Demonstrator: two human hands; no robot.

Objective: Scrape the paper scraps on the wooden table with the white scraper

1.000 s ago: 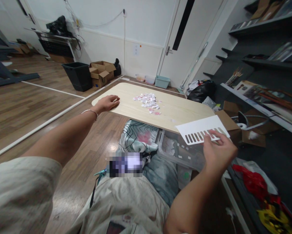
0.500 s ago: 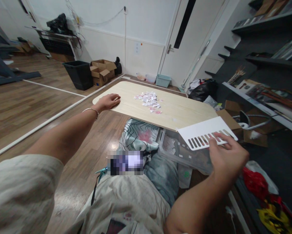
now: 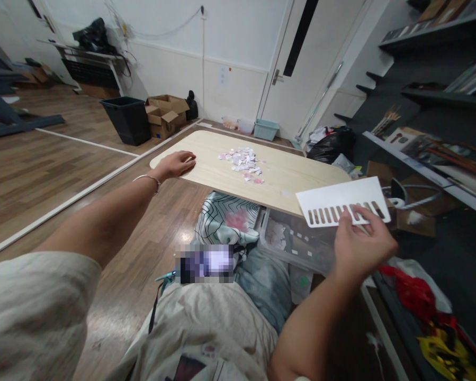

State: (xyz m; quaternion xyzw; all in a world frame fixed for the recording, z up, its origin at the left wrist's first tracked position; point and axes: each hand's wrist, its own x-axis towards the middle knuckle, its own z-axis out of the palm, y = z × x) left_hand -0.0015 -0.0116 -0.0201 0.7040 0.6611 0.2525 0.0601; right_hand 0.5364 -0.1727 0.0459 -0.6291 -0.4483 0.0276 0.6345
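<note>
My left hand point(image 3: 176, 163) lies flat on the near left corner of a light wooden low table point(image 3: 285, 180), fingers stretched out, a bracelet on the wrist. My right hand point(image 3: 360, 243) pinches the lower edge of a white sheet point(image 3: 343, 201) with a row of slot-shaped cut-outs, held in the air off the table's near right corner. A pile of small white and pink paper pieces point(image 3: 243, 161) sits in the middle of the table, apart from both hands.
A clear plastic box point(image 3: 297, 246) with paper scraps sits under the table's near edge beside a patterned cloth point(image 3: 222, 219). Dark shelves point(image 3: 440, 132) run along the right. A black bin point(image 3: 128, 121), cardboard boxes point(image 3: 166, 116) and a white door point(image 3: 297, 63) stand farther back.
My right hand has swung the slotted sheet slightly, so it now lies more level and a bit higher. My left hand has stayed on the table corner.
</note>
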